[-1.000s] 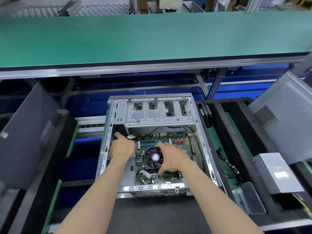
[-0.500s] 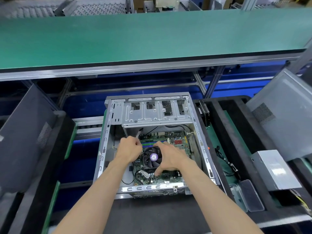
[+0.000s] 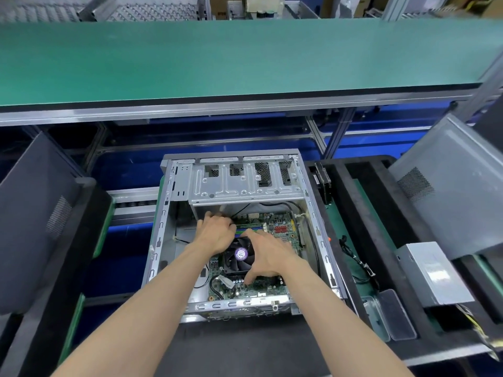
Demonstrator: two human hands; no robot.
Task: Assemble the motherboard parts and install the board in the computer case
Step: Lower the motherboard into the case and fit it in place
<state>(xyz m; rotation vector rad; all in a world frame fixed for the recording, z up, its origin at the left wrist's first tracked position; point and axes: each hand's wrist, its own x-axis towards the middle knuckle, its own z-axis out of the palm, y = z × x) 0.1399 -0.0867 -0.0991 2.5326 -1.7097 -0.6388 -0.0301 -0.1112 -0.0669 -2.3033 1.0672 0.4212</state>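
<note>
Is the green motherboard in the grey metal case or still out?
In: the green motherboard lies flat inside the open grey metal case, enclosed by its walls.

Bare metal and matt foam around me

My computer case is dull grey sheet metal; the tray looks matt black foam; the bench top smooth green.

Case open on top; drive cage roofs far end; fan crowds board centre

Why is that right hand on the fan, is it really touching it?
Touching. The head view shows the right hand spread over the fan, its palm and fingers covering the fan's right side and its thumb reaching down past the near edge.
</note>
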